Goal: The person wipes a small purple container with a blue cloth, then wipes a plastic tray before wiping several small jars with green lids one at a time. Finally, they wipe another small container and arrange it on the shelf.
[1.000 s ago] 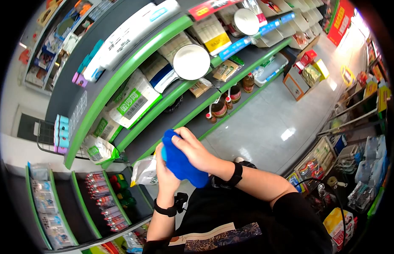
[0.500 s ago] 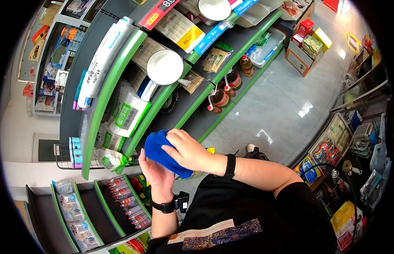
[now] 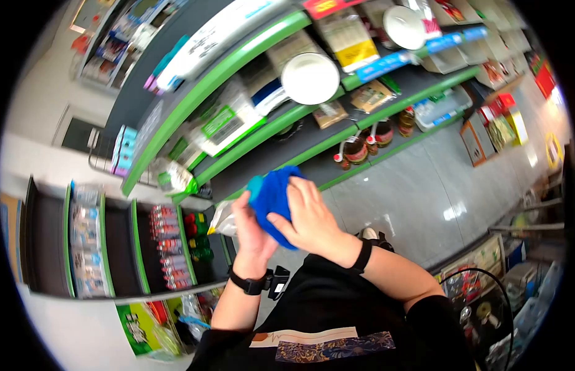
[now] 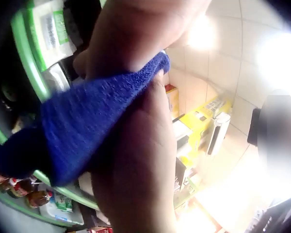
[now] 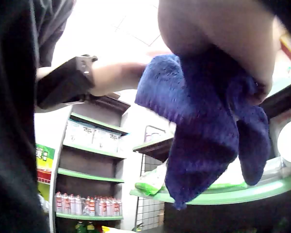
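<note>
A plush blue cloth [image 3: 274,207] is bunched between both hands in front of the body. My right hand [image 3: 315,219] grips it from the right, thumb across its near face and fingers over the far side. My left hand [image 3: 253,232] cups its left side, holding a small teal object [image 3: 255,185] that peeks out at the top, mostly covered by the cloth. In the left wrist view the blue cloth [image 4: 87,121] is wrapped and stretched between the hands. Loose corners of the cloth [image 5: 203,155] hang down in the right wrist view.
A green-edged shelf [image 3: 238,164] ahead carries bagged noodles [image 3: 228,130], a white pan [image 3: 310,78] and dark bottles [image 3: 355,150]. Teal and purple cups [image 3: 123,150] stand at a wire rack. Red-capped bottles [image 3: 169,247] line another shelf at left. Boxes [image 3: 479,139] sit on the floor.
The view swings left and back. The cloth, opened flatter half a second ago, is bunched upright again between my hands, and the teal object shows again at its top.
</note>
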`<state>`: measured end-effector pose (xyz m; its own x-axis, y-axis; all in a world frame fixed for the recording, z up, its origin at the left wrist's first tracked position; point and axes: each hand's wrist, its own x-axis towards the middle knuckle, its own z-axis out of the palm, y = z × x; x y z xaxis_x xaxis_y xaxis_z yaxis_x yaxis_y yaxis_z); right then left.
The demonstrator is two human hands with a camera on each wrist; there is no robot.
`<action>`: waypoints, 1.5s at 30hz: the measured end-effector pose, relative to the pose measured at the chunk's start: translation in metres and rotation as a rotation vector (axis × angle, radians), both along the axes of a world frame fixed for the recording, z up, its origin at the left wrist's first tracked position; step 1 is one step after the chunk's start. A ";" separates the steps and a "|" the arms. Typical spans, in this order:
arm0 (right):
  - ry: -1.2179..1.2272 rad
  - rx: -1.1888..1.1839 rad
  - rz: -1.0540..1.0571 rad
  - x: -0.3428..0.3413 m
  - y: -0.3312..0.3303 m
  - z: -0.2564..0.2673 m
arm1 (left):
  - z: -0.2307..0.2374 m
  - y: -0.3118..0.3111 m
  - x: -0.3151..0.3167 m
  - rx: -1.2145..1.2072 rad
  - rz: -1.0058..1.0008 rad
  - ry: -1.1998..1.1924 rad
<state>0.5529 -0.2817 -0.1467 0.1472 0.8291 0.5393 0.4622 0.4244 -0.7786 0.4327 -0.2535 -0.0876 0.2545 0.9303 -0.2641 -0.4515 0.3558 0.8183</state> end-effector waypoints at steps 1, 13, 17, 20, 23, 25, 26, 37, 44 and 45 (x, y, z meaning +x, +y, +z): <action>-0.067 0.018 -0.028 -0.001 0.002 0.002 | -0.008 0.000 -0.006 -0.020 -0.135 0.000; -0.065 -0.025 0.149 -0.016 0.005 -0.021 | -0.016 0.002 -0.032 -0.083 0.068 -0.110; -0.015 0.050 0.136 -0.017 0.009 -0.019 | -0.014 -0.019 -0.021 -0.162 0.077 -0.141; -0.014 0.061 0.168 -0.001 0.014 -0.020 | -0.029 -0.009 -0.039 -0.082 -0.023 -0.026; -0.003 0.079 0.142 0.008 0.014 -0.019 | -0.027 -0.011 -0.043 0.030 -0.084 0.107; -0.011 0.100 0.106 0.009 0.013 -0.022 | -0.012 -0.016 -0.034 0.030 -0.129 0.130; 0.019 0.141 0.067 0.008 0.010 -0.019 | -0.018 -0.016 -0.035 0.023 -0.143 0.095; 0.294 -0.197 0.170 0.002 0.003 -0.023 | -0.054 -0.027 -0.035 -0.359 -0.118 -0.236; 0.241 -0.215 0.297 -0.015 0.001 -0.033 | -0.065 -0.015 -0.045 -0.323 -0.059 -0.166; 0.262 -0.247 0.329 -0.012 0.004 -0.037 | -0.072 -0.014 -0.046 -0.323 -0.073 -0.154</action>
